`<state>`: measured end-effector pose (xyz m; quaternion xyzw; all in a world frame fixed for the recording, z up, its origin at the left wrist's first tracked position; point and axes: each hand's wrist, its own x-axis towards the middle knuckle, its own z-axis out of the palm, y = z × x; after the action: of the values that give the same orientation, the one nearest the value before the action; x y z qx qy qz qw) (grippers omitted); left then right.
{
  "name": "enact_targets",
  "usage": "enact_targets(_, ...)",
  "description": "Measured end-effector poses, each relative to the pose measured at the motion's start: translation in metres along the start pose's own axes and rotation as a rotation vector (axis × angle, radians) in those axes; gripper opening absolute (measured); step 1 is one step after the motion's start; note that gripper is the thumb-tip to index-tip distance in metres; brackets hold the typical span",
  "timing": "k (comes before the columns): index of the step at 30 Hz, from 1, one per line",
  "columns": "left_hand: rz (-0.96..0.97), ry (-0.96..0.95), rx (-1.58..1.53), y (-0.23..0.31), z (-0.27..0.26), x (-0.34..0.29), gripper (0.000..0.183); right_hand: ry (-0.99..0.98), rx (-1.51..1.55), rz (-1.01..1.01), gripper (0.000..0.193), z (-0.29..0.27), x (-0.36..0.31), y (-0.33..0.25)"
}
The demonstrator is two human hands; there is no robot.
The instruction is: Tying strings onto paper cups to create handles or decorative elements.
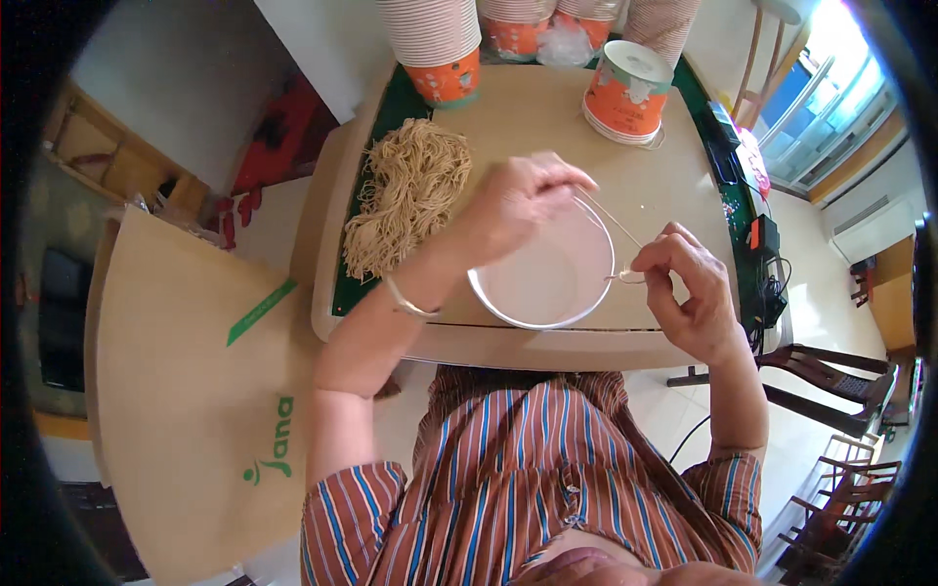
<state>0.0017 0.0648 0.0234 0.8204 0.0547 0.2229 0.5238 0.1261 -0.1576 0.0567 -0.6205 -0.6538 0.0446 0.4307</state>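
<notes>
A white paper bucket [537, 278] stands at the table's near edge, its round mouth turned up toward me. Above its left rim my left hand [523, 200], slightly blurred, has its fingers closed on one end of a thin tan cord [614, 222]. The cord runs taut down to the right, where my right hand [689, 293] pinches it beside the bucket's right rim. A short bit of cord shows at that rim, close to my right fingertips; whether it passes through the wall I cannot tell. Left of the bucket lies a heap of tan cords [410, 195].
A tall stack of orange paper buckets [442, 78] rises at the back left. An orange bucket [625, 98] stands upside down at the back right, with more stacks behind. Black adapters and cables [764, 234] line the right edge. A large cardboard sheet [195, 391] leans at left.
</notes>
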Motion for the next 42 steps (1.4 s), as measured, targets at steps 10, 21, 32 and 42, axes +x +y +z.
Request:
enact_targets(10,0.115,0.136,0.716,-0.007,-0.078,-0.053,0.028,-0.085,-0.099,0.056,0.02,0.003,-0.017,0.018)
enact_targets(21,-0.08,0.103,0.33,-0.007,-0.052,-0.07,0.035,-0.176,-0.123,0.248,0.027,-0.013,-0.005,-0.019)
enact_targets(32,0.023,0.216,0.721,0.002,-0.037,-0.065,0.034,-0.184,0.333,0.571,0.034,0.094,0.07,0.002)
enact_targets(42,0.127,0.234,0.756,-0.016,-0.031,-0.074,0.032,-0.113,0.676,0.621,0.012,0.125,0.072,0.02)
